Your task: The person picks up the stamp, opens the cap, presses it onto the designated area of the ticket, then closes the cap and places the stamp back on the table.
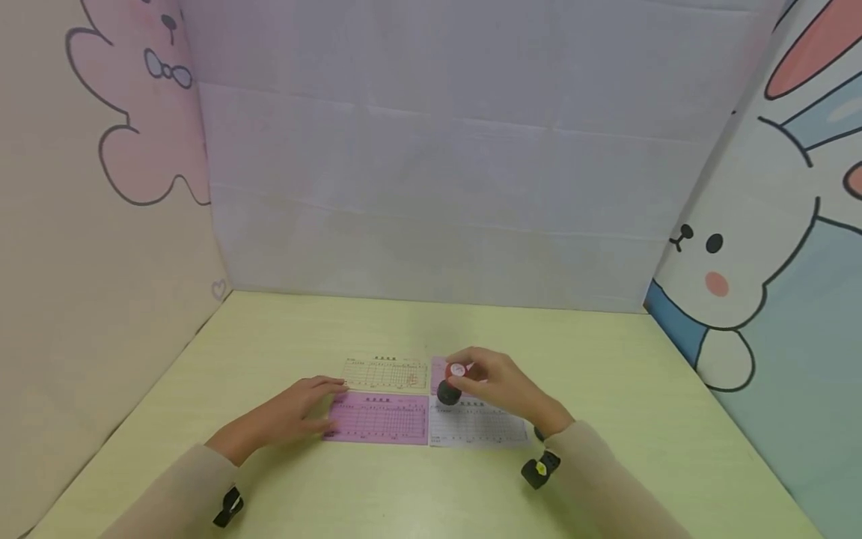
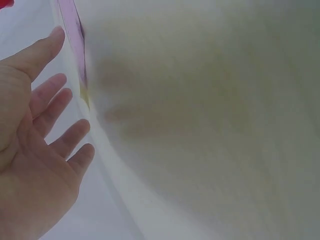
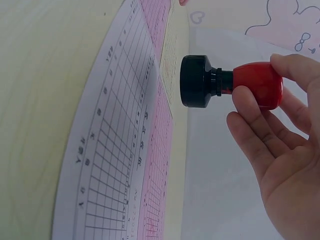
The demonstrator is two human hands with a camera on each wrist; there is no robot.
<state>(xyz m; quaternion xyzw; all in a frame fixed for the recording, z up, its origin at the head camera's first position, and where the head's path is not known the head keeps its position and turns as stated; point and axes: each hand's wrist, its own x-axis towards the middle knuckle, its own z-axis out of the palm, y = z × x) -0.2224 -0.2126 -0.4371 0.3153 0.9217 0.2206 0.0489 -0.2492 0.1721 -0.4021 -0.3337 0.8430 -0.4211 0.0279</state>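
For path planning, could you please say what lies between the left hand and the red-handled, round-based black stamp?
In the head view, the yellow paper form and purple paper form lie between them.

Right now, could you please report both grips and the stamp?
Right grip holds stamp above forms. Left grip open, near left edge of front purple form. Nothing visible between stamp and forms.

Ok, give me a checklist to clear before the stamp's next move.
1. Stamp held in right hand: ok.
2. Stamp raised clear of white sheet: ok, in the right wrist view.
3. Stamp inked: cannot tell, its underside is hidden.
4. White sheet and purple sheet side by side: ok.
5. Left hand pressing purple sheet: cannot tell; it is at the left edge.
6. Far-right pink sheet unobstructed in head view: not ok, mostly covered.
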